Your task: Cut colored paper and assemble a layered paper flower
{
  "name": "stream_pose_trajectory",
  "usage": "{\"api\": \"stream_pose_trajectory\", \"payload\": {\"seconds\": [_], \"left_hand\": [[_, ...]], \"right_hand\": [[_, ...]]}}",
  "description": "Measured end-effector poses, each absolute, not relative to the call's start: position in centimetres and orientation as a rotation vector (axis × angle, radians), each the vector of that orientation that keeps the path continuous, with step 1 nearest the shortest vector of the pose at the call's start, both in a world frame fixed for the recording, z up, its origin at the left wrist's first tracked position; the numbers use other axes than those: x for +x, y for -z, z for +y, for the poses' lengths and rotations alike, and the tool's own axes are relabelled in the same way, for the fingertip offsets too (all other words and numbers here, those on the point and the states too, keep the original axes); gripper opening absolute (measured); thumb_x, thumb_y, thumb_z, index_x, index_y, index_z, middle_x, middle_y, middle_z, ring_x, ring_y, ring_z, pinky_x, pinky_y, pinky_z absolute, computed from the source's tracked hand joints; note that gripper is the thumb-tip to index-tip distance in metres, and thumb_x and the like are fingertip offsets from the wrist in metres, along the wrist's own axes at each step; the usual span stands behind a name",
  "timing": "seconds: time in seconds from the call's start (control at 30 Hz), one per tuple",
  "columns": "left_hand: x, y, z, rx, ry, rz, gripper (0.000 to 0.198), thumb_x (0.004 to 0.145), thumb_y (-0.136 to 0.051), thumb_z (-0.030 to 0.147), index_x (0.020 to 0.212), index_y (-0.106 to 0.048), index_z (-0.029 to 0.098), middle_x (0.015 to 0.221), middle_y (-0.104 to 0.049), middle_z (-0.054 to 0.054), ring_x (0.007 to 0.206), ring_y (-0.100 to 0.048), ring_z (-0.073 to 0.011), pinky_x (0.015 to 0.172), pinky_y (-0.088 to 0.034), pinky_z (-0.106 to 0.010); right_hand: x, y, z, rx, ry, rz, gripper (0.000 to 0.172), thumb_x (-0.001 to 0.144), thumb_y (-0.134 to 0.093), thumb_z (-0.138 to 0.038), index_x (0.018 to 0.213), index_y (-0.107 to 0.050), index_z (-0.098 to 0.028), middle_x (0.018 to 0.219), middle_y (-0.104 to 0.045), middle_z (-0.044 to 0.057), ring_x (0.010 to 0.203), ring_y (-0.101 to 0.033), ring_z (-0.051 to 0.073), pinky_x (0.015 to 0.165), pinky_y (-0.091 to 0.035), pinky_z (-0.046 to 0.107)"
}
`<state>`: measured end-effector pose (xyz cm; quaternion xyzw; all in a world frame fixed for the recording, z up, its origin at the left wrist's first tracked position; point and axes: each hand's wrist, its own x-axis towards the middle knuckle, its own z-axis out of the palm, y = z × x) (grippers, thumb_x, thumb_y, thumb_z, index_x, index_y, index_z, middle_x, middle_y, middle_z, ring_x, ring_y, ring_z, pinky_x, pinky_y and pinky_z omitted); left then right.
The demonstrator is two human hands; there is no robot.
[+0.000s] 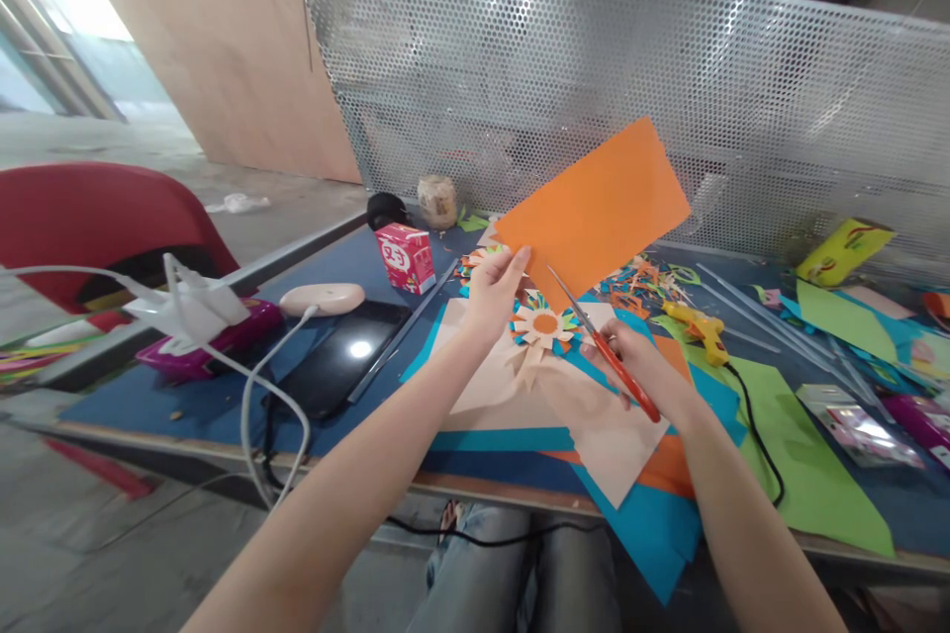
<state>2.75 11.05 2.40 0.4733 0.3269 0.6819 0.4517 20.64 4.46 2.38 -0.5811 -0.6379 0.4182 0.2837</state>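
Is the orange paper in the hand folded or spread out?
Spread out: the orange paper shows as one flat sheet with no crease, pinched at its lower corner by the left hand.

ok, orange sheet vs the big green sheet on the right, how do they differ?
Orange sheet is held up, tilted, by the left hand; green sheet lies flat on the table. Orange sheet is a clean rectangle; green sheet tapers to a point. Scissors in the right hand meet the orange sheet's lower edge; a black cord crosses the green sheet. Both are plain coloured paper.
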Motion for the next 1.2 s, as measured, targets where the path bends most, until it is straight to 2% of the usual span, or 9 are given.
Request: {"api": "stream_pose_trajectory", "payload": {"seconds": [0.13,0.33,0.5,0.73,0.97,1.2], "left_hand": [[2.7,-2.5,11.2,1.170,-1.742,0.784,0.026,0.066,-0.066,0.041,0.076,-0.059,0.018,0.061,-0.056,0.004,0.038,-0.047,-0.0036,0.036,-0.029,-0.017],[2.5,-2.6,11.1,1.223,-1.777,0.808,0.023,0.069,-0.064,0.039,0.075,-0.056,0.018,0.065,-0.056,0.003,0.040,-0.051,-0.0049,0.036,-0.024,-0.018],[2.5,-2.5,11.2,1.199,-1.730,0.873,0.027,0.066,-0.066,0.040,0.070,-0.054,0.017,0.058,-0.053,0.004,0.039,-0.052,-0.0066,0.034,-0.023,-0.018],[2.5,-2.6,11.2,1.234,-1.712,0.825,0.026,0.065,-0.067,0.039,0.074,-0.058,0.016,0.055,-0.054,0.004,0.035,-0.050,-0.0061,0.034,-0.023,-0.018],[2.4,-2.6,11.1,1.282,-1.711,0.813,0.025,0.067,-0.065,0.039,0.077,-0.061,0.017,0.051,-0.052,0.005,0.034,-0.047,-0.0056,0.033,-0.026,-0.018],[2.4,-2.8,11.1,1.203,-1.702,0.812,0.027,0.061,-0.070,0.038,0.076,-0.061,0.016,0.055,-0.055,0.004,0.039,-0.049,-0.0061,0.038,-0.034,-0.018]], "right_hand": [[20.4,-2.9,4.1,-1.587,-1.030,-1.762,0.029,0.072,-0.056,-0.045,0.073,-0.038,-0.023,0.044,-0.038,-0.010,0.032,-0.036,0.009,0.031,-0.034,0.023],[20.3,-3.1,4.0,-1.617,-1.020,-1.730,0.029,0.073,-0.057,-0.043,0.072,-0.036,-0.024,0.043,-0.037,-0.010,0.032,-0.037,0.009,0.030,-0.035,0.022],[20.6,-2.4,4.7,-1.594,-1.241,-1.611,0.028,0.072,-0.058,-0.044,0.075,-0.039,-0.024,0.049,-0.041,-0.009,0.033,-0.042,0.010,0.028,-0.038,0.023],[20.9,-2.5,3.9,-1.351,-1.588,-1.540,0.040,0.071,-0.056,-0.057,0.077,-0.040,-0.022,0.052,-0.041,-0.009,0.036,-0.042,0.006,0.032,-0.043,0.020],[20.6,-2.9,3.3,-1.330,-1.534,-1.587,0.046,0.070,-0.054,-0.064,0.077,-0.039,-0.021,0.054,-0.041,-0.010,0.034,-0.040,0.004,0.031,-0.042,0.018],[20.5,-3.3,3.7,-1.459,-1.559,-1.515,0.046,0.068,-0.049,-0.066,0.074,-0.037,-0.022,0.048,-0.038,-0.010,0.031,-0.037,0.005,0.029,-0.038,0.019]]}}
